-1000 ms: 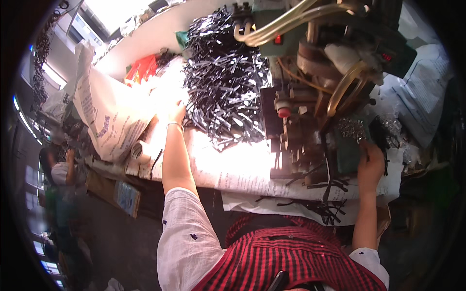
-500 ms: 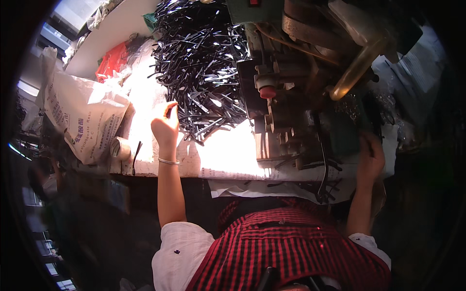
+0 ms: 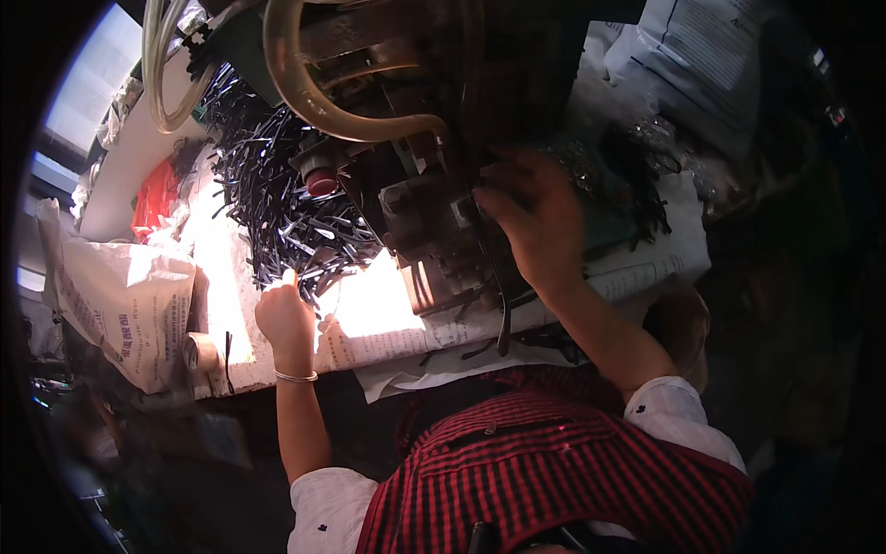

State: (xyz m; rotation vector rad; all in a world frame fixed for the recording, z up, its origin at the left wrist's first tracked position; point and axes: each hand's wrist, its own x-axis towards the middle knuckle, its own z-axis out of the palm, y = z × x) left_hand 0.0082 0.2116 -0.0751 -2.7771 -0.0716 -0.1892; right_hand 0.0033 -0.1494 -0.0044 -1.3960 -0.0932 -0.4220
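The left hand (image 3: 284,319) rests on the paper-covered table (image 3: 388,314) at the near edge of a heap of thin black plastic strips (image 3: 277,198), fingertips touching them; whether its grip clasps any is unclear. The right hand (image 3: 535,217) reaches into the dark metal machine (image 3: 434,212), its grip hidden

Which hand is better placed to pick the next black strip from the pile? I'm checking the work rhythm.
Left. The left hand already touches the pile of black strips, while the right hand is over at the machine.
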